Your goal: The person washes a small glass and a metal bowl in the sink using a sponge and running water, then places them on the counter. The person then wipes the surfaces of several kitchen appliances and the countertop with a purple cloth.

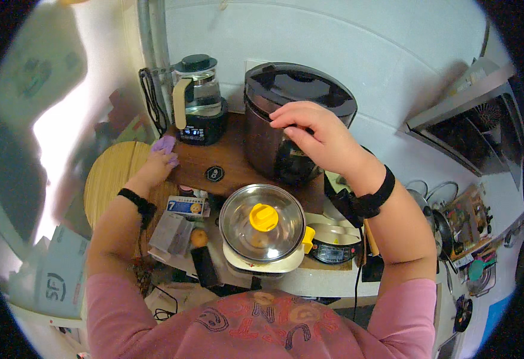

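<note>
My left hand (158, 165) presses a crumpled purple cloth (163, 145) at the left end of a dark wooden board (194, 164), just below an electric kettle (199, 101) with a glass jug and lit display. In front of the large dark rice cooker (262, 139), my right hand (314, 130) is raised with curved fingers and holds nothing visible; whether it touches the cooker cannot be told. A black coaster (214, 173) lies on the board. Nearer me stands a pot with a glass lid (239, 215) and yellow knob (263, 217).
Beside the pot are a small cooker with a control panel (336, 253), a black phone-like slab (205, 266), an orange round fruit (199, 237), a clear plastic box (171, 234) and a blue-white box (186, 206). A round slatted wooden piece (109, 179) is at left; pans (443, 233) are at right.
</note>
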`<state>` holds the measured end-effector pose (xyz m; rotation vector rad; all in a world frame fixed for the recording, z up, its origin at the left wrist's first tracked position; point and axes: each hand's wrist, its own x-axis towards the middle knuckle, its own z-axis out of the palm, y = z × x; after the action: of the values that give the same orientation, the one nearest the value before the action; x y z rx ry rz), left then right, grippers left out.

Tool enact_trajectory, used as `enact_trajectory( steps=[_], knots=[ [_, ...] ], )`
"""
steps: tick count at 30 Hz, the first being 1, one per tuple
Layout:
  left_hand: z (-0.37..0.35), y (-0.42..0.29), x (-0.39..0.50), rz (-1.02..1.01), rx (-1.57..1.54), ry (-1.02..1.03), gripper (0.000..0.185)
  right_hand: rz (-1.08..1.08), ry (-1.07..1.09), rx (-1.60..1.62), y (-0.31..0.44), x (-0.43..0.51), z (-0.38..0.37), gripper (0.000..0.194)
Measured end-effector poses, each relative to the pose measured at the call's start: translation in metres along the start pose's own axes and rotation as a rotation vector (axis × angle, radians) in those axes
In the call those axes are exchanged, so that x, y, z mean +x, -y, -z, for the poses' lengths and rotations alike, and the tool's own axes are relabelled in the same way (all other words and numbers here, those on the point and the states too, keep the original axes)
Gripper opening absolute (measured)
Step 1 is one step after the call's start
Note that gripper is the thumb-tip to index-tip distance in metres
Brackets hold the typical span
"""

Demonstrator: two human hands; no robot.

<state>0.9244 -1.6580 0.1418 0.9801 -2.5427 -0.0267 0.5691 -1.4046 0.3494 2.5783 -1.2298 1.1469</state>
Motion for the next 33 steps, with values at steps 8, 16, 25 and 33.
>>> enact_trajectory(
  steps=[8, 16, 25, 33],
  knots=[
    [-0.063, -0.103, 0.055, -0.664, -0.355, 0.094, 0.024, -0.055, 0.0, 0.052, 0.011, 0.002, -0.011, 0.016],
    [-0.026, -0.044, -0.016, -0.45, -0.451, 0.037, 0.02, -0.131, -0.097, -0.165, 0.013, -0.032, 0.012, 0.017],
    [-0.026, 0.03, 0.014, 0.122, 0.105, -0.149, 0.027, -0.543, -0.468, -0.123, -0.054, -0.108, 0.048, 0.026],
    [-0.026, -0.057, 0.013, -0.084, -0.03, 0.217, 0.036, -1.047, -0.506, 0.524, -0.08, -0.115, 0.032, 0.078]
  ],
)
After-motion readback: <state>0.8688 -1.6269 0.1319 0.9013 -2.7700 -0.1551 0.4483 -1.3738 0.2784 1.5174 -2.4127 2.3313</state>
